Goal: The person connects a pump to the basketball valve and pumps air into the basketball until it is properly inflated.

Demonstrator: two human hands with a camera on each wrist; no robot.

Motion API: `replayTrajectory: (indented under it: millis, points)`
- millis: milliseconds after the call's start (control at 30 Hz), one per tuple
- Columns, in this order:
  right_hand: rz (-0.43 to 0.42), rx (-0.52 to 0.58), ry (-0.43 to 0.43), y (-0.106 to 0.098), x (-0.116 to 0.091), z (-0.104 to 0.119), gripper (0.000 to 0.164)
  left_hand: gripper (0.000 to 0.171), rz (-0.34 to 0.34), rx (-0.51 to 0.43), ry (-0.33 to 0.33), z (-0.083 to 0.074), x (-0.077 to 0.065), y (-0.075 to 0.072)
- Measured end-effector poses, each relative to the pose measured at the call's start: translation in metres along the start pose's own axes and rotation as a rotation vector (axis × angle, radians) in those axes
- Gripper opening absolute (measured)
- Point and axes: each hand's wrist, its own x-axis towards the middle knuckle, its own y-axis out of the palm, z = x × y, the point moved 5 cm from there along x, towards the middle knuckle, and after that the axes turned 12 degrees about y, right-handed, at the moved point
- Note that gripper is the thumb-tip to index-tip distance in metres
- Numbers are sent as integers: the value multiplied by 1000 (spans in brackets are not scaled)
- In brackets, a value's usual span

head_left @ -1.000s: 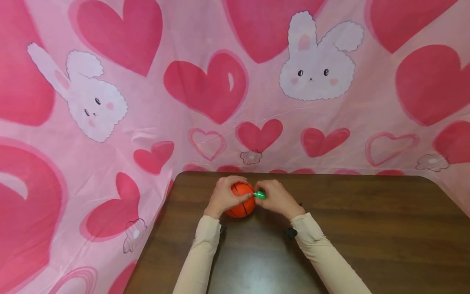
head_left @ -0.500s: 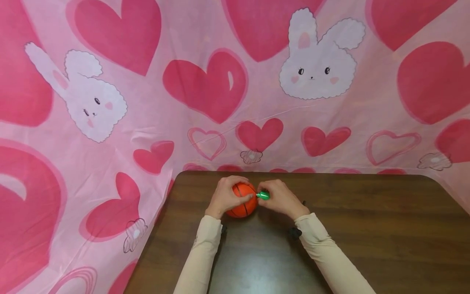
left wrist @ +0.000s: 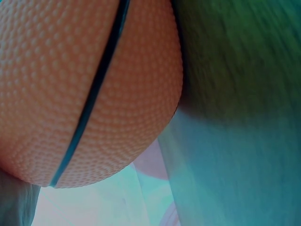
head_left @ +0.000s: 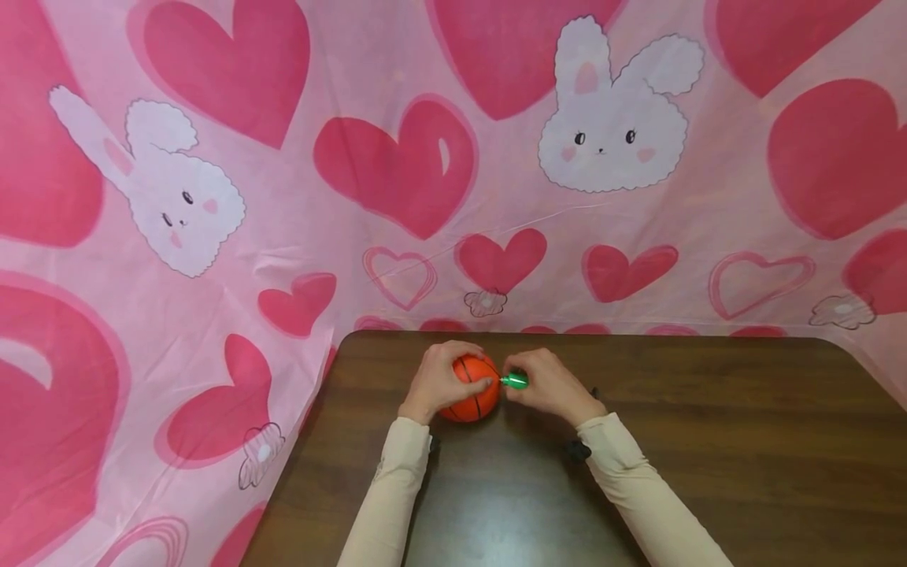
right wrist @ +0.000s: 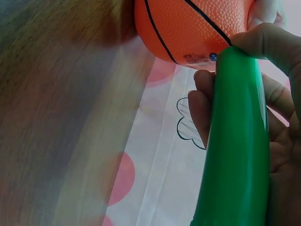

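Observation:
A small orange basketball [head_left: 473, 405] with black lines is near the back of the wooden table. My left hand [head_left: 435, 382] grips it from the left, thumb across the near side and fingers over the top. To its right, my right hand [head_left: 549, 386] holds a green ball pump [head_left: 517, 381], whose thin pale tip points at the ball's right side. Close up in the right wrist view, the pump [right wrist: 237, 141] is a glossy green tube with thumb and fingers round it, its far end hidden. The ball [left wrist: 94, 94] fills much of the left wrist view, its surface pebbled.
The dark wooden table [head_left: 708, 441] has rounded back corners. Behind it and along its left side hangs a pink cloth [head_left: 397, 47] printed with hearts and rabbits. Cream sleeves [head_left: 627, 472] cover both forearms, with a small black device [head_left: 579, 450] at the right wrist.
Both hands, the ball and the pump have shifted slightly to the right. The right hand and pump have moved a little farther than the ball. Both grips are kept.

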Motion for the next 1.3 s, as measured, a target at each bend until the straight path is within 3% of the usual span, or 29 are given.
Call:
replayTrajectory:
  millis: [433,1300]
  points:
    - [-24,-16,-25,-6,-6,-5,13,35,13,24,7,-3,2,3]
    - [20,12,26,-8,-16,-16,14,42,43,1,24,-11,1,7]
